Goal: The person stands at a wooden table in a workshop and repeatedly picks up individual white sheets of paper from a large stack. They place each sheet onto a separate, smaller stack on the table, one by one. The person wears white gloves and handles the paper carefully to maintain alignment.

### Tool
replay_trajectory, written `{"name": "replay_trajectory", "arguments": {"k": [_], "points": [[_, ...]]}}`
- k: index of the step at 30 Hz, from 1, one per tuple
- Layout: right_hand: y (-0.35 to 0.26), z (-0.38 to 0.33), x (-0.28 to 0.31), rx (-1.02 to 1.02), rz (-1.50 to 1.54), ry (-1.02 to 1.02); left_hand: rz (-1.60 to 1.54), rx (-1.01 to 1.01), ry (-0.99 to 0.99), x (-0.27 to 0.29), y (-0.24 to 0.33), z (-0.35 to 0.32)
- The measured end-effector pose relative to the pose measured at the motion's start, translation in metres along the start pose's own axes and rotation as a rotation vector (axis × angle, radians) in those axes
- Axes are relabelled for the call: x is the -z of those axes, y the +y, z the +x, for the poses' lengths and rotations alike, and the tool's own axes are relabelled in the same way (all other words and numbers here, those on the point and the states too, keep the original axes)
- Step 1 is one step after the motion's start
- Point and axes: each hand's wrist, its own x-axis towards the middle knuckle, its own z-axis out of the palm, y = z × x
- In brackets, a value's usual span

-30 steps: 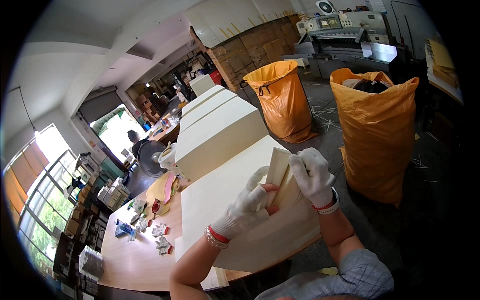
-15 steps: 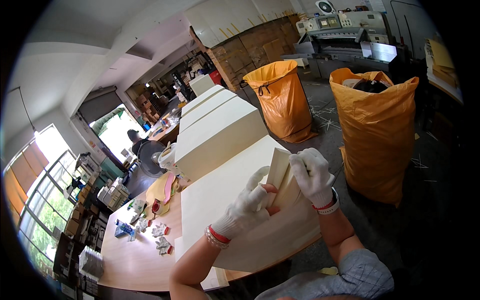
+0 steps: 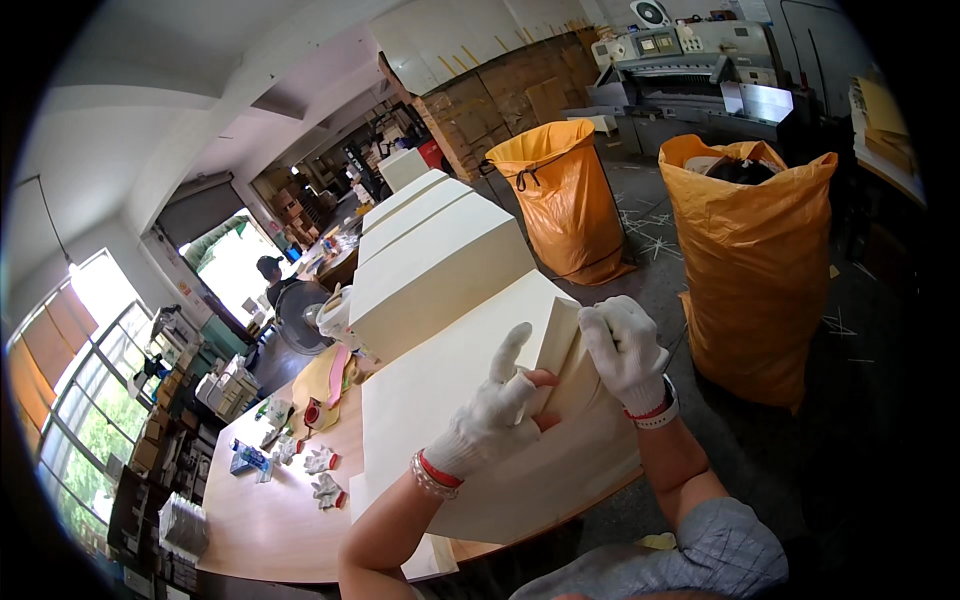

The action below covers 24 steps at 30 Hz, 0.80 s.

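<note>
In front of me lies a broad stack of cream paper sheets point(image 3: 440, 400), its near right part bent upward. My left hand point(image 3: 490, 410), in a white knitted glove with bare fingertips showing, is at the raised edge. Its index finger points up, while the other fingers curl against the sheets. My right hand point(image 3: 625, 350), also in a white glove, is closed at the right corner of the bent sheets. Its fingertips are partly hidden, and the paper's edge runs into them.
Taller paper stacks point(image 3: 440, 255) stand behind. Orange sacks point(image 3: 570, 205) point(image 3: 745, 290) stand on the floor at right. Loose gloves point(image 3: 325, 490) and a tape roll point(image 3: 313, 412) lie on the wooden table point(image 3: 270, 540). A fan point(image 3: 300, 317) and a seated person point(image 3: 270, 275) are farther left.
My left index finger has lifted off the paper and straightened. The raised flap has settled lower onto the stack. My right hand has barely moved. The person in the background has shifted slightly.
</note>
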Motion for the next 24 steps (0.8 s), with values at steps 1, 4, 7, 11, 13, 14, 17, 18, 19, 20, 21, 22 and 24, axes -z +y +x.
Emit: {"name": "replay_trajectory", "arguments": {"k": [1, 4, 7, 11, 13, 14, 17, 18, 19, 20, 21, 22, 24], "points": [[0.0002, -0.0004, 0.0007, 0.0, 0.001, 0.001, 0.0, -0.004, 0.002, -0.0005, -0.0007, 0.0003], [0.0, 0.0007, -0.0017, 0.044, 0.001, 0.019, 0.016, -0.015, 0.024, 0.0015, -0.0017, -0.0015], [0.0025, -0.0005, -0.0031, 0.073, -0.001, 0.04, 0.026, -0.021, 0.018, 0.0028, 0.0005, -0.0011], [-0.0004, -0.0003, -0.0007, 0.004, 0.022, 0.01, 0.082, -0.059, -0.114, 0.0077, 0.0003, 0.0058], [-0.0013, -0.0001, -0.0004, 0.005, 0.009, 0.016, 0.022, -0.065, -0.135, 0.007, -0.0003, 0.0071], [-0.0005, -0.0006, -0.0007, -0.001, 0.011, 0.016, -0.071, -0.042, -0.108, 0.0055, 0.0013, 0.006], [0.0021, -0.0027, -0.0019, -0.023, 0.023, 0.019, -0.121, -0.017, -0.036, 0.0034, 0.0041, 0.0034], [0.0032, -0.0033, -0.0023, -0.032, 0.029, 0.021, -0.105, -0.016, -0.017, 0.0025, 0.0033, 0.0027], [0.0048, -0.0037, -0.0025, -0.001, 0.025, 0.018, -0.089, -0.014, 0.001, 0.0014, 0.0025, 0.002], [0.0058, -0.0029, -0.002, 0.032, 0.02, 0.015, -0.079, -0.014, 0.017, -0.0002, -0.0001, 0.0016], [0.0062, -0.002, -0.0017, 0.064, 0.016, 0.012, -0.073, -0.018, 0.02, 0.0, -0.0001, 0.0013], [0.0055, -0.0008, -0.0009, 0.091, 0.005, 0.01, -0.066, -0.023, 0.023, 0.0003, -0.0001, 0.0013], [0.003, 0.001, 0.0018, 0.144, -0.023, 0.008, -0.03, -0.047, -0.02, 0.0036, 0.0017, 0.0021]]}}
